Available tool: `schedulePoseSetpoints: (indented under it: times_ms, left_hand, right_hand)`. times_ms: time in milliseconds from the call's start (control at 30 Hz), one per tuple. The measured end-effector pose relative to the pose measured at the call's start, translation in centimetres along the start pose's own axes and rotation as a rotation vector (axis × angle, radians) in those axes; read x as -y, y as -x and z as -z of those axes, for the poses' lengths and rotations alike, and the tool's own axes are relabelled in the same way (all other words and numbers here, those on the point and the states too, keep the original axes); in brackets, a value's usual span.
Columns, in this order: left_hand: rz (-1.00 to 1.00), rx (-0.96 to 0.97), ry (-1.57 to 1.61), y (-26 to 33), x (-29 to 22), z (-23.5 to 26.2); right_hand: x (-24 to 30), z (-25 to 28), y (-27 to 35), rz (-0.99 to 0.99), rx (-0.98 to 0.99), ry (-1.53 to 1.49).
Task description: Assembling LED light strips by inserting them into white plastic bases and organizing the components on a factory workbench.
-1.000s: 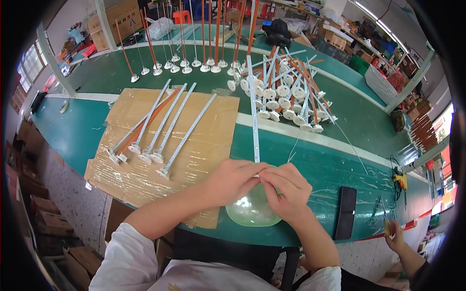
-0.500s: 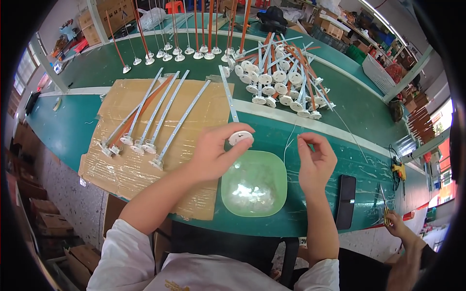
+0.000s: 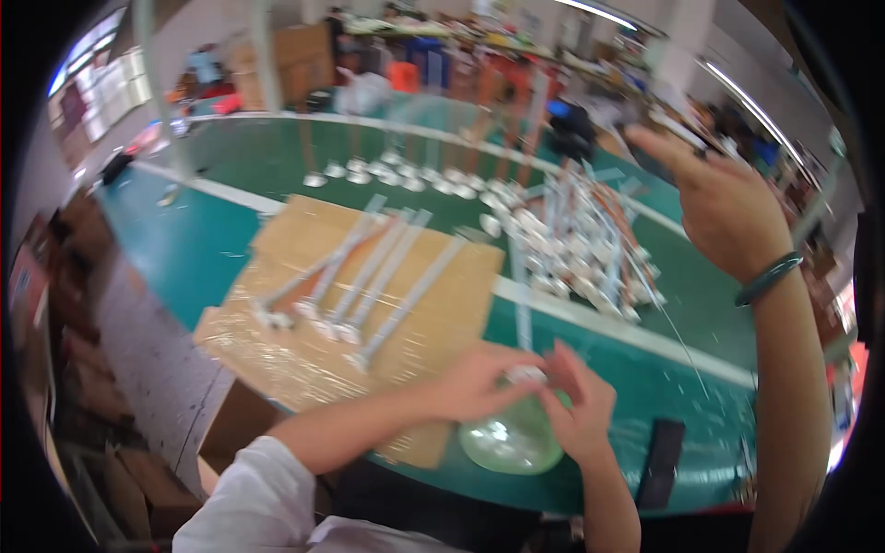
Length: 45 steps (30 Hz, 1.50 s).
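My left hand (image 3: 484,382) is closed around the white round base (image 3: 526,374) of a long pale-blue strip (image 3: 523,313), which stands up from it. Close against the base, my right hand (image 3: 585,405) has its thumb and fingers drawn together; blur hides anything small between them. A pale green bowl (image 3: 512,447) sits just below both hands, partly covered by them. To the left, several similar strips with white bases (image 3: 369,286) lie on a flattened cardboard sheet (image 3: 442,332).
Another person's arm with a dark bracelet (image 3: 770,278) reaches in from the right, a finger stretched out. A pile of strips with white bases (image 3: 576,249) lies beyond my hands, and more stand upright (image 3: 396,170) behind. A black phone (image 3: 662,461) lies at the right.
My right hand has come left to the base in my left hand. The view has shifted, with motion blur. The other person's arm, low at the right before, now reaches up across the right side.
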<state>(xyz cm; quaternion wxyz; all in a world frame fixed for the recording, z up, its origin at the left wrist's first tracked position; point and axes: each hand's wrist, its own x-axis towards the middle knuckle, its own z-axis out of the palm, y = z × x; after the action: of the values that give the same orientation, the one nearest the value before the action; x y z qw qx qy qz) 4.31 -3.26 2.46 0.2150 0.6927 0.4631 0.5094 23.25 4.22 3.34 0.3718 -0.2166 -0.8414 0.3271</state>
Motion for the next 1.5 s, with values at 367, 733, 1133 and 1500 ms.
schedulePoseSetpoints:
  times_ms: [367, 733, 1133, 1500]
  left_hand:
    - [0.081, -0.104, -0.204, -0.2, 0.2, 1.1]
    - [0.117, -0.394, -0.304, -0.3, 1.1, 0.9]
    - [0.146, -0.364, -0.313, -0.1, 1.3, 0.4]
    - [0.103, -0.22, -0.124, 0.2, 0.7, -0.1]
  right_hand:
    - [-0.8, -0.2, 0.7, 0.005, -0.125, 0.017]
    - [-0.6, -1.1, 0.3, -0.063, -0.282, 0.065]
    - [-1.0, -0.9, 0.6, 0.036, -0.269, 0.285]
    - [1.5, -1.6, 0.7, 0.326, 0.514, 0.353]
